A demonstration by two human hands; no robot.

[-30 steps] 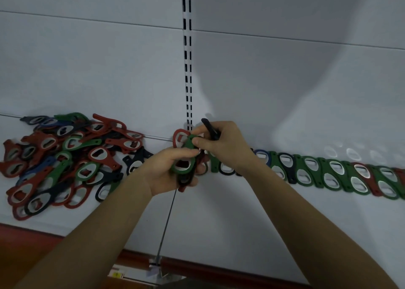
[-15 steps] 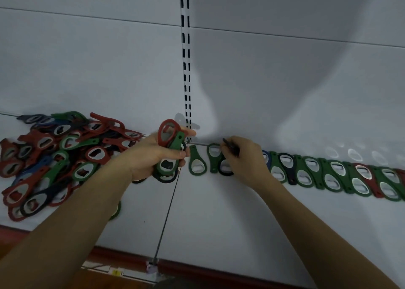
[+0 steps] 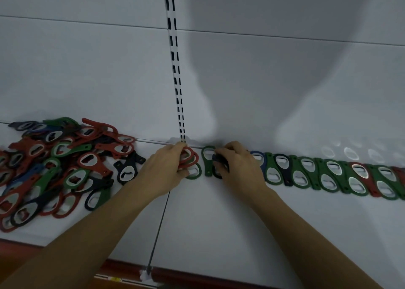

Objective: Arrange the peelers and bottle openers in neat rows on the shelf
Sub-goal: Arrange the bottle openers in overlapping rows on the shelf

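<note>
A loose pile of red, green, blue and black bottle openers (image 3: 54, 168) lies on the white shelf (image 3: 208, 223) at the left. A neat row of openers (image 3: 328, 177), mostly green, runs from the middle to the right edge. My left hand (image 3: 162, 172) grips a small stack of openers (image 3: 188, 157), red ones on top, held low over the shelf at the row's left end, next to a green opener (image 3: 194, 171) lying flat. My right hand (image 3: 238, 166) pinches a black opener (image 3: 219, 161) against the row, beside a green one (image 3: 208, 159).
The white back wall has a slotted upright rail (image 3: 175, 69) ending just above my left hand. A seam (image 3: 160, 223) runs across the shelf toward the red front edge (image 3: 197, 275). Bare shelf lies in front of the row.
My left hand has carried its stack of openers right and down to the row's left end. My right hand has stayed at the row with the black opener, now pressed lower.
</note>
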